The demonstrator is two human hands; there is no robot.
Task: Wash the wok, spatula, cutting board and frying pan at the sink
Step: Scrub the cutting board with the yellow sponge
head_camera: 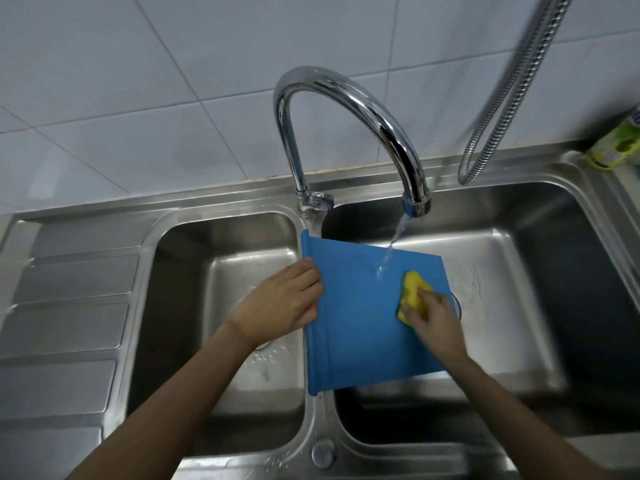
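Note:
A blue cutting board [363, 313] lies tilted over the right basin, its left edge on the divider between the two basins. My left hand [287, 299] grips that left edge. My right hand [433, 313] holds a yellow sponge [414, 289] pressed on the board's right part. Water runs from the chrome tap [349, 95] onto the board just left of the sponge. No wok, spatula or frying pan is in view.
The steel double sink [311, 427] has a left basin [242, 271] and a right basin [502, 271], with a ribbed drainboard [69, 306] at far left. A metal spray hose [512, 81] hangs at upper right. A green-yellow bottle [616, 143] stands on the sink's back right corner.

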